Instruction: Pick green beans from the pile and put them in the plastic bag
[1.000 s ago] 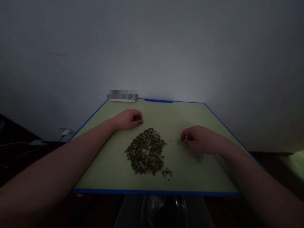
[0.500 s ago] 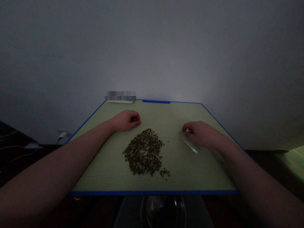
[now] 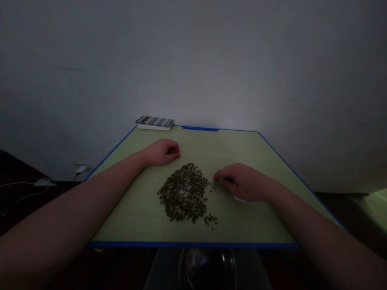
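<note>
A loose heap of small dark greenish-brown grains (image 3: 184, 193) is spread over the middle of the light wood-grain table (image 3: 248, 225). My left hand (image 3: 163, 152) rests on the tabletop beyond the heap's left side, its fingers loosely curled with nothing visible in them. Just right of the heap, my right hand (image 3: 238, 182) grips a flat, clear plastic piece (image 3: 222, 188) between thumb and fingers. The piece lies low over the table, its near-left end close to the grains; its exact kind is unclear, and my hand covers part of it.
At the back left corner a phone (image 3: 155, 121) lies on a white box (image 3: 154, 127). Below the front edge, a round glass vessel (image 3: 208, 268) sits between my legs. The table has a blue rim (image 3: 193, 244) and stands against a pale wall (image 3: 196, 72).
My right hand has moved left and slightly nearer me with the clear plastic piece, bringing it to the heap's right edge. My left hand and the heap look nearly unchanged.
</note>
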The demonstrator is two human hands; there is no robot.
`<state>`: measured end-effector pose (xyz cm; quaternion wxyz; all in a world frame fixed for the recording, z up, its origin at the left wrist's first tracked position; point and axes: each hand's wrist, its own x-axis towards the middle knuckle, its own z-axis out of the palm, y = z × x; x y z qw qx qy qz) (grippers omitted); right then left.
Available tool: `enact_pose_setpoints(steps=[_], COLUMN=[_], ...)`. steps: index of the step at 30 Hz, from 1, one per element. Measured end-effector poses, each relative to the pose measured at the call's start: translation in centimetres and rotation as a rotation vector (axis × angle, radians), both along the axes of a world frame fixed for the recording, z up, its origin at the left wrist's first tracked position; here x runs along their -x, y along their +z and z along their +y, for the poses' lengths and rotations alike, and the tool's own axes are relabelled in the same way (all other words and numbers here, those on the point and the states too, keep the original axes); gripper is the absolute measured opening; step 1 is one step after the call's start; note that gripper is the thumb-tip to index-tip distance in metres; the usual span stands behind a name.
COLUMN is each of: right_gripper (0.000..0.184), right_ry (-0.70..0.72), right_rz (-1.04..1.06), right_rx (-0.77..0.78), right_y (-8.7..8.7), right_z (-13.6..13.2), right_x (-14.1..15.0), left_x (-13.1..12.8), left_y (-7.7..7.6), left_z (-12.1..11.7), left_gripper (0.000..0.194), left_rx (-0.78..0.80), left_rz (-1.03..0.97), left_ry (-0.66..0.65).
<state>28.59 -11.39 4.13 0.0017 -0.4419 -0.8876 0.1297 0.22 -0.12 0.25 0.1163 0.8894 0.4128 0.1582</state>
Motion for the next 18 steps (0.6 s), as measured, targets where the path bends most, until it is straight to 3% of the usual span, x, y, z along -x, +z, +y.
enact_pose_setpoints(steps=[7, 12, 18], right_gripper=[0.031, 0.032, 0.032], right_ry=[-0.227, -0.3, -0.424], right_rz=[-0.076, -0.103, -0.24], right_rx=[-0.09, -0.126, -0.155], right_y=[-0.6, -0.9, -0.2], right_z=[0.1, 0.7, 1.3], right_x=[0.4, 0.1, -1.2], left_x=[0.0, 0.0, 0.1], left_y=[0.0, 0.0, -0.1], left_z=[0.0, 0.0, 0.0], left_gripper=[0.027, 0.026, 0.026], left_rx=[-0.005, 0.008, 0.009], left_rz=[-0.003, 0.0, -0.008], left_ry=[-0.002, -0.001, -0.002])
